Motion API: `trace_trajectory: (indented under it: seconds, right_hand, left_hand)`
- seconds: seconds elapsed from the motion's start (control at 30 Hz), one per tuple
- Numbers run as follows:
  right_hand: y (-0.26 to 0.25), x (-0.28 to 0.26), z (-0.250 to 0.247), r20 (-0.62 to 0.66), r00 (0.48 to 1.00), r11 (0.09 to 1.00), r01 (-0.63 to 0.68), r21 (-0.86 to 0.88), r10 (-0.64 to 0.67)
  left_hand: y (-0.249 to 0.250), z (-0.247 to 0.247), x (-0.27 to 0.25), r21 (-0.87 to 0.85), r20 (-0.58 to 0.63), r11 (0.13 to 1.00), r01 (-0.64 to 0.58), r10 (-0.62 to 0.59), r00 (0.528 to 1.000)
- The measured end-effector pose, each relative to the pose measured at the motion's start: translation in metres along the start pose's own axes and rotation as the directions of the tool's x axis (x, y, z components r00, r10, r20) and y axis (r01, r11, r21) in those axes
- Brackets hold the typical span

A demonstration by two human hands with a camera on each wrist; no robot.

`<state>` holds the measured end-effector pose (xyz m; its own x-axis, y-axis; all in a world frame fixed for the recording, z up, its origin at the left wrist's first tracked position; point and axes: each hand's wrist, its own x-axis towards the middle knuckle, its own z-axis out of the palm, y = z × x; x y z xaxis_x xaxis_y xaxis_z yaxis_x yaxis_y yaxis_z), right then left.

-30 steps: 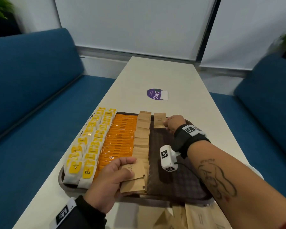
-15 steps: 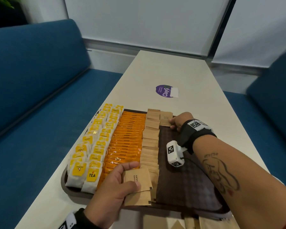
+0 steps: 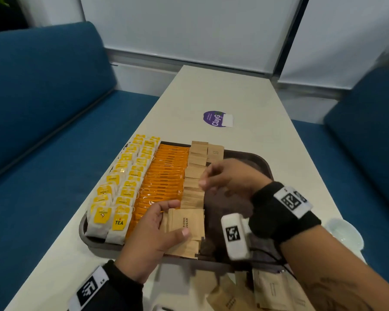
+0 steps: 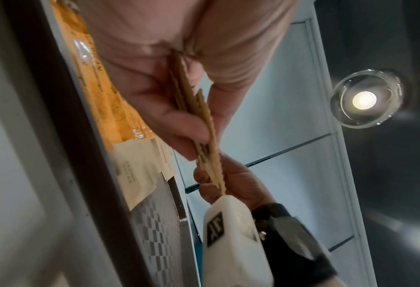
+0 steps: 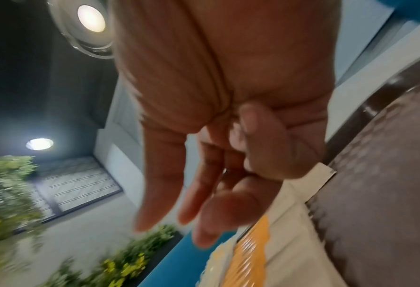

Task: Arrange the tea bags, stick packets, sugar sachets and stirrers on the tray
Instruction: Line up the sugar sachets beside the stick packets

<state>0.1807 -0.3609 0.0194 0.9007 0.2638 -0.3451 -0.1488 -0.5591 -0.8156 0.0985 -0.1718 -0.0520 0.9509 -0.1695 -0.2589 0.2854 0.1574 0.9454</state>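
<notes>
A dark brown tray (image 3: 259, 161) holds two rows of yellow tea bags (image 3: 126, 176), a row of orange stick packets (image 3: 166, 173) and a column of brown sugar sachets (image 3: 194, 173). One more sachet (image 3: 215, 151) lies alone at the far end of the tray. My left hand (image 3: 153, 234) pinches a small stack of brown sugar sachets (image 3: 185, 225) over the tray's near edge; the stack shows edge-on (image 4: 204, 124) in the left wrist view. My right hand (image 3: 225, 178) hovers above the tray's middle, fingers loose (image 5: 159, 194) and holding nothing.
More brown sachets (image 3: 270, 290) lie loose on the cream table (image 3: 245, 97) in front of the tray. A purple sticker (image 3: 216, 118) sits farther up the table. Blue sofas (image 3: 43, 108) flank both sides. A white dish (image 3: 344, 232) stands at the right edge.
My right hand has let go of the sachet at the tray's far end and drawn back toward the left hand. The left hand still holds its stack.
</notes>
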Motion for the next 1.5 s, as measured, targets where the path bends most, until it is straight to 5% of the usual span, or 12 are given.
trace_trajectory:
  seconds: [0.1, 0.23, 0.4, 0.57, 0.73, 1.03, 1.3, 1.5]
  right_hand:
    - [-0.004, -0.025, 0.023, 0.16, 0.987, 0.999, 0.033, -0.015, -0.03]
    - [0.001, -0.037, 0.039, 0.078, 0.995, 0.995, 0.065, -0.074, -0.059]
    - [0.005, -0.045, 0.029, 0.131, 0.99, 0.991, -0.024, -0.132, 0.042]
    - [0.011, -0.028, -0.001, -0.129, 0.99, 0.997, -0.057, -0.046, 0.051]
    - [0.031, 0.035, -0.037, -0.447, 0.845, 0.916, -0.115, 0.383, 0.293]
    - [0.044, 0.113, -0.05, -0.458, 0.788, 0.901, -0.28, 0.33, 0.413]
    - [0.059, 0.126, -0.053, -0.389, 0.835, 0.919, -0.325, 0.223, 0.389]
    - [0.056, 0.132, -0.051, -0.413, 0.816, 0.915, -0.359, 0.186, 0.404]
  left_hand:
    - [0.001, 0.002, -0.003, 0.069, 0.003, 0.996, -0.055, 0.055, 0.998]
    - [0.0, 0.005, -0.008, 0.133, 0.012, 0.988, -0.084, 0.083, 0.996]
    - [-0.001, 0.006, -0.013, 0.072, 0.016, 0.996, -0.057, 0.056, 0.998]
    - [0.004, 0.003, -0.011, 0.015, -0.031, 0.999, -0.032, 0.032, 0.999]
    - [0.007, -0.002, -0.009, -0.01, -0.105, 1.0, -0.006, 0.005, 0.994]
    - [0.008, -0.003, -0.002, -0.028, -0.124, 0.997, 0.074, -0.076, 0.989]
    - [0.004, -0.012, 0.001, -0.053, -0.127, 0.993, 0.107, -0.113, 0.985]
    - [0.002, -0.011, 0.003, -0.04, -0.131, 0.993, 0.109, -0.114, 0.985]
